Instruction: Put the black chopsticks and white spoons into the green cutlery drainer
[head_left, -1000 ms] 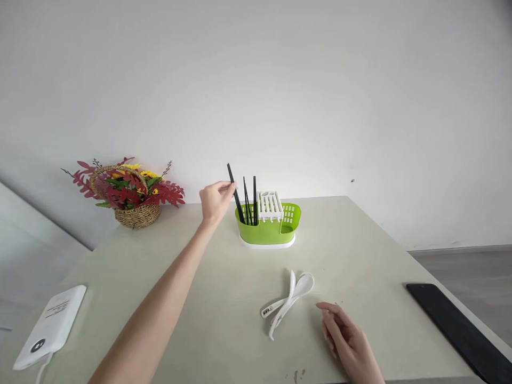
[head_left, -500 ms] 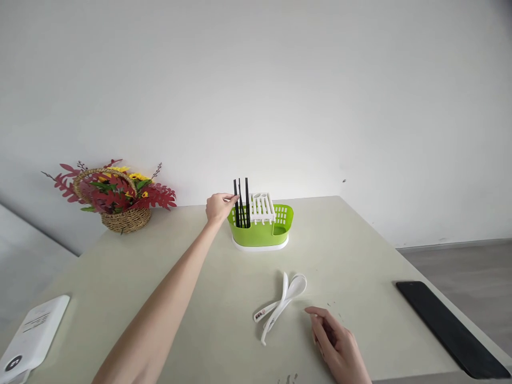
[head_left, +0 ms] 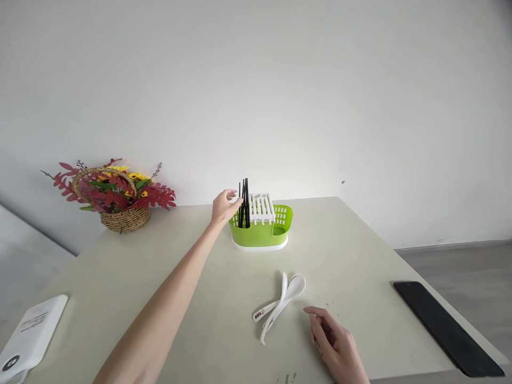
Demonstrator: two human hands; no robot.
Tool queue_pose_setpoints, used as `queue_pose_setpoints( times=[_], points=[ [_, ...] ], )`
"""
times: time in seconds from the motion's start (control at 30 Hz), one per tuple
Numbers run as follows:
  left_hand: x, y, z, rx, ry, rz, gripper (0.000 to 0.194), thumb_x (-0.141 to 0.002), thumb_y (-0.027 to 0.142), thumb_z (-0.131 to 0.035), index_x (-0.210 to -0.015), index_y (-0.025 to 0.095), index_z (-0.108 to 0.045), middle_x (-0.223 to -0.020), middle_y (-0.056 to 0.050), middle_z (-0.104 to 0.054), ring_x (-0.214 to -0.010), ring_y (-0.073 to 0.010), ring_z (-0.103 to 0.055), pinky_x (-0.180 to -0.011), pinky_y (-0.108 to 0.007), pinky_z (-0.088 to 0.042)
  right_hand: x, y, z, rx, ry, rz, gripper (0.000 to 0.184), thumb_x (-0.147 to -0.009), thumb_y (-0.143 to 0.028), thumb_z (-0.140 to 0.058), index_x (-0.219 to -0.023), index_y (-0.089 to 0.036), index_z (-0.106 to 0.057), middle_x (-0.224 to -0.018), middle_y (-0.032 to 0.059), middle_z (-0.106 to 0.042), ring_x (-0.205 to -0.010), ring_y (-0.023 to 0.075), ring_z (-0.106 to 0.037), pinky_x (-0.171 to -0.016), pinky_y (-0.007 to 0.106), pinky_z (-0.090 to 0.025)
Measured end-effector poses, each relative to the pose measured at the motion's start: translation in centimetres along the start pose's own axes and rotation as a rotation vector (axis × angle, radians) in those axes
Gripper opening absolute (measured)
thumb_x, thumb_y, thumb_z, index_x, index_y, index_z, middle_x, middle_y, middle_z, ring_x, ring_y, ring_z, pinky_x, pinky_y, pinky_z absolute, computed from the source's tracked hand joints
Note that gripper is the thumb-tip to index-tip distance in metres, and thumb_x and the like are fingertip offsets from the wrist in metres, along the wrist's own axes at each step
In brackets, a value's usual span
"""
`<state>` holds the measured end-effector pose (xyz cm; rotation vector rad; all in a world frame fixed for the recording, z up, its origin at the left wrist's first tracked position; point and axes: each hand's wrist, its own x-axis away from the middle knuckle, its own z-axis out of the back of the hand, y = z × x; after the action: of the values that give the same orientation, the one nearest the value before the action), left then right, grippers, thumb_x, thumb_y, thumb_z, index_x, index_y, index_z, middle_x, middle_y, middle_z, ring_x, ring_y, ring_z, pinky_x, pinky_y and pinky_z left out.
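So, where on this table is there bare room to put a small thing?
A wide bare patch of pale tabletop lies between the green plastic holder and the flat black slab. Another lies between the woven brown flower basket and the white rectangular device. It is crowded at the holder's left end, by the thin black chopsticks and the left hand.

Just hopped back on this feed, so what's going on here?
The left hand, fingers parted, is right at black chopsticks standing in a green caddy. The right hand is loosely curled beside two white spoons, which lie crossed on the table.
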<state>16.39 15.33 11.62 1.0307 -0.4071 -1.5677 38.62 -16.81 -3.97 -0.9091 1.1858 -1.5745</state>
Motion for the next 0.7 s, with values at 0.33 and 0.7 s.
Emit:
queue_pose_setpoints(
  times=[0.33, 0.7],
  points=[
    [15.0, 2.2, 3.0, 0.170, 0.145, -0.107, 0.025, -0.104, 0.041, -0.044, -0.097, 0.024, -0.061, -0.086, -0.002, -0.063, -0.079, -0.0172, -0.059, -0.075, -0.027, -0.046, 0.0, 0.2, 0.0, 0.036, 0.010, 0.001, 0.053, -0.095, -0.067, -0.052, -0.111, -0.020, -0.071, -0.062, -0.0030, -0.049, -0.057, 0.0171, -0.047, -0.055, 0.027, -0.039],
    [25.5, 0.6, -1.9, -0.157, -0.460, -0.235, 0.011, -0.090, 0.034, -0.068, -0.092, 0.023, -0.066, -0.096, -0.005, -0.065, -0.094, -0.0233, -0.063, -0.084, -0.036, -0.050, 0.1, 0.4, -0.3, 0.021, 0.067, 0.002, 0.050, -0.092, -0.067, -0.054, -0.107, -0.023, -0.072, -0.059, -0.0045, -0.047, -0.055, 0.0159, -0.047, -0.054, 0.025, -0.039]
  ],
)
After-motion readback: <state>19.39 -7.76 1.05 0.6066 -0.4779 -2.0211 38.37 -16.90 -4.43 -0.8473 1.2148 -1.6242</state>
